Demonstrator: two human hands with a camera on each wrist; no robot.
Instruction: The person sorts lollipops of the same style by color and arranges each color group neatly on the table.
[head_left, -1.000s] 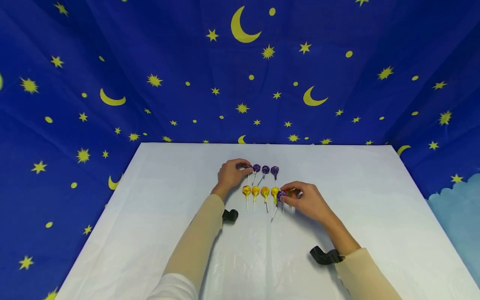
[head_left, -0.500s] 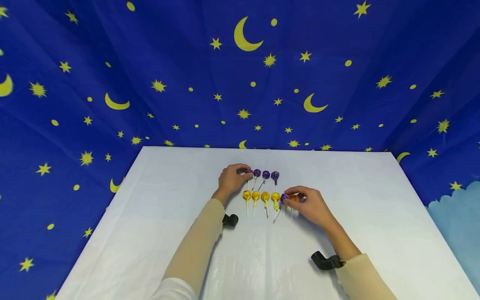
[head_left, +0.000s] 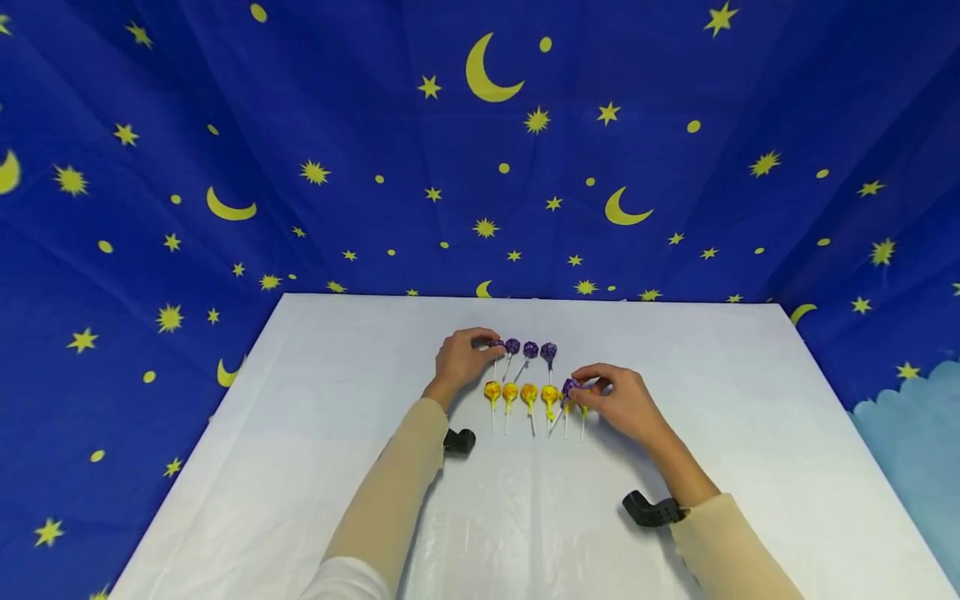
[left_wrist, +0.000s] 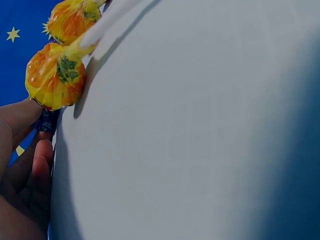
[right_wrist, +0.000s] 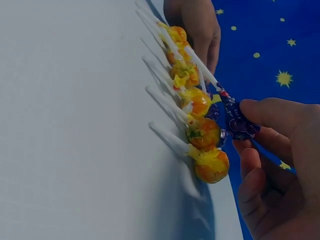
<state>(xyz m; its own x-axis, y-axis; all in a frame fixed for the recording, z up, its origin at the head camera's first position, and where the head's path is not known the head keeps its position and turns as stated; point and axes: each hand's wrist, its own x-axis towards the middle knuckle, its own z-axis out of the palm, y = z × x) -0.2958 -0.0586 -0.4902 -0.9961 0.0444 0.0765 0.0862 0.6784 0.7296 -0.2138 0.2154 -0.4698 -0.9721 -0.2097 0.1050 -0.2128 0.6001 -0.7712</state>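
My right hand (head_left: 617,402) pinches the wrapped head of a purple lollipop (right_wrist: 239,120) between thumb and fingers. Its white stick slants down and left, over the right end of a row of yellow lollipops (head_left: 529,392). Farther back, purple lollipops (head_left: 531,350) form a second row. At that row's left end, my left hand (head_left: 459,360) holds the head of another purple lollipop (left_wrist: 46,120), mostly hidden by the fingers. Two yellow lollipops (left_wrist: 56,77) partly block the left wrist camera's view of it.
A white-covered table (head_left: 360,350) bears both rows. Behind it and at the sides hangs a blue cloth (head_left: 390,125) with yellow moons and stars. Black curved pieces (head_left: 651,509) sit at both wrists.
My right hand, with its purple lollipop, has shifted slightly right and away, so the yellow lollipops at the row's right end show more. My left hand stays in place. The head view has tilted slightly.
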